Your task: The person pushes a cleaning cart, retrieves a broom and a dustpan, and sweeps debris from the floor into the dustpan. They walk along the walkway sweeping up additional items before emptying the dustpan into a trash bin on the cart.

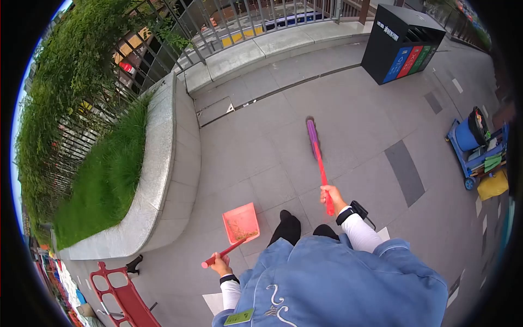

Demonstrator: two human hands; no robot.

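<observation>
The left hand (220, 266) is held low and close to the body, white cuff showing under the blue sleeve. Its fingers are wrapped shut around the end of the red handle of a dustpan (241, 222). That handle runs up and to the right from the fist. The pink pan sits at its far end just above the paving (261, 141), its mouth facing away from the person, with brownish litter inside. The right hand (330, 194) is stretched further forward, arm nearly straight, and fisted tight around the near end of a broom (320, 163). The broom's long axis points forward and slightly left. Its red shaft leads to a purple head (311, 131), which looks blurred, so I cannot tell whether it touches the ground. The two tools are well apart, with the person's dark legs between them. To the left curves a stone kerb (163, 152) around grass (103, 174). A black recycling bin (392, 38) stands far ahead, a blue cleaning cart (476, 147) stands to the right, and a red barrier (125, 297) lies near the left hand.
</observation>
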